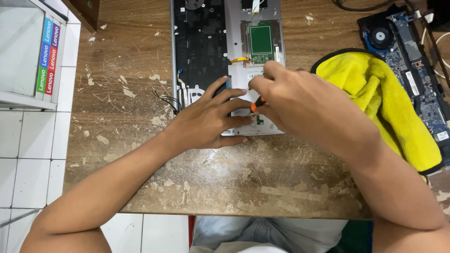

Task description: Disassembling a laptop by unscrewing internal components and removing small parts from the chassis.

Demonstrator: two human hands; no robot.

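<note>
Screwdriver point(254, 105), with only a bit of its orange-and-black handle showing, sits pinched in the fingertips of the right hand point(293, 100), whose fingers are curled together around it; the tip is hidden under the hand, so where it meets the surface cannot be told. It lies over the near end of the opened laptop chassis point(234, 51), just at 9 o'clock of the right hand's knuckles. The left hand point(208, 119) rests flat on that same near end, fingers spread apart and stretched toward 3 o'clock, fingertips point(241, 121) touching the grey inner panel right beside the tool; it grips nothing.

Outward from the hands, the chassis runs toward 12 o'clock: a black section on its left half, a grey one on its right holding a green circuit board point(260, 41) with a thin orange ribbon cable point(238, 59) just at its 7 o'clock. Thin black wires point(165, 99) trail off the chassis edge at 9 o'clock of the left hand.

At 3 o'clock of the right hand, a yellow cloth point(389, 103) lies bunched on the worn wooden table point(122, 93), touching the forearm. Beyond it, toward 2 o'clock, a blue motherboard point(412, 61) with a round black fan point(379, 35) lies near the table edge. Far off at 9 o'clock, a white box point(28, 51) stands on the tiled floor point(28, 159).
</note>
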